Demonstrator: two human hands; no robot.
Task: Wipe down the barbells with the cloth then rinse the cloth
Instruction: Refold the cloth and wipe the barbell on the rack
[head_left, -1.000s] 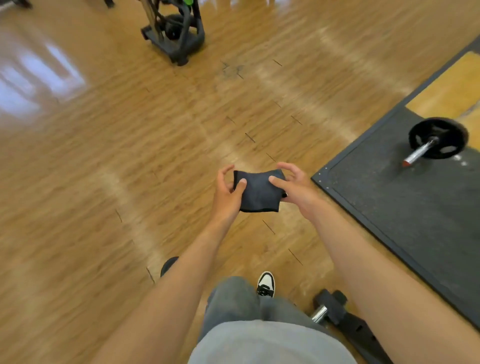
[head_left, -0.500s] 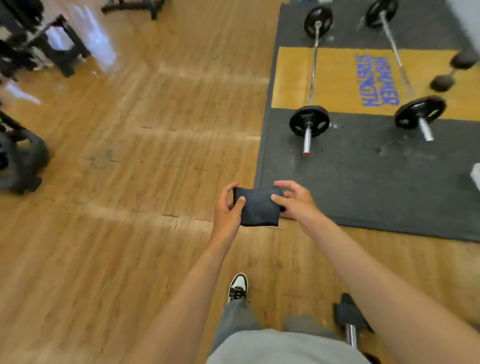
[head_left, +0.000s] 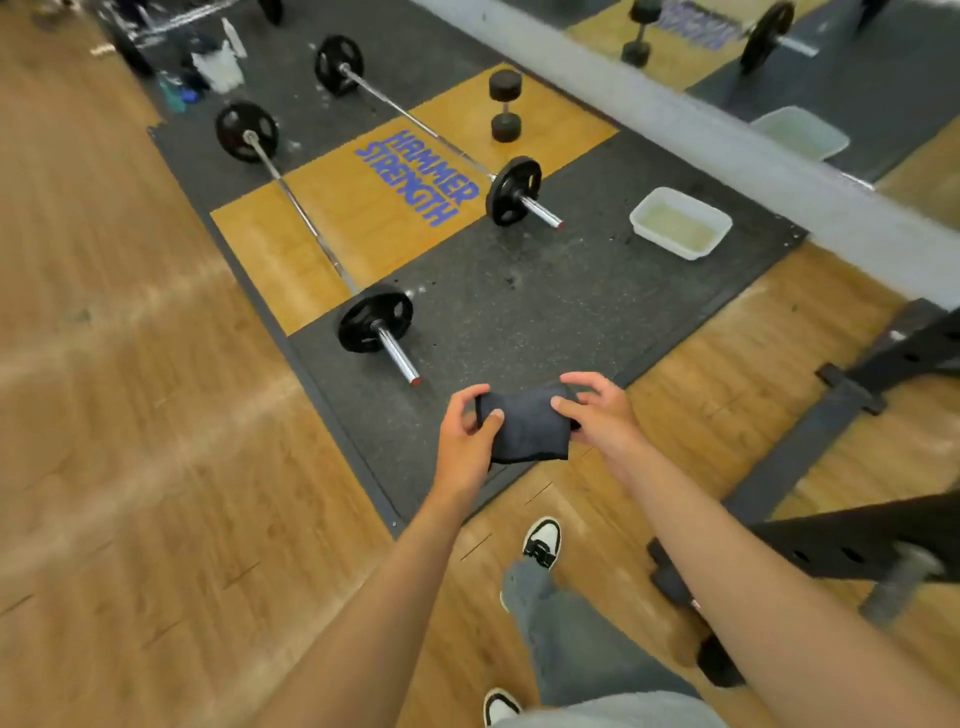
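A folded dark cloth (head_left: 524, 428) is held in front of me at waist height. My left hand (head_left: 464, 439) pinches its left edge and my right hand (head_left: 600, 415) pinches its right edge. Two barbells lie side by side on the lifting platform (head_left: 519, 306). The nearer barbell (head_left: 311, 228) ends in a black plate just ahead of my hands. The farther barbell (head_left: 431, 137) lies beyond the blue lettering. A white basin (head_left: 680, 222) holding pale liquid stands on the mat at the right.
A black dumbbell (head_left: 505, 106) stands on the platform's wood inlay. A black rack base (head_left: 852, 415) crosses the floor at the right. A mirror wall (head_left: 779, 78) runs behind the platform. Bottles and a white bag (head_left: 218, 65) sit at the far corner. My shoe (head_left: 542, 540) is on the wooden floor.
My view has swung right and closer to the platform, bringing both barbells, the dumbbell and the basin into sight. Both hands keep the same hold on the cloth.
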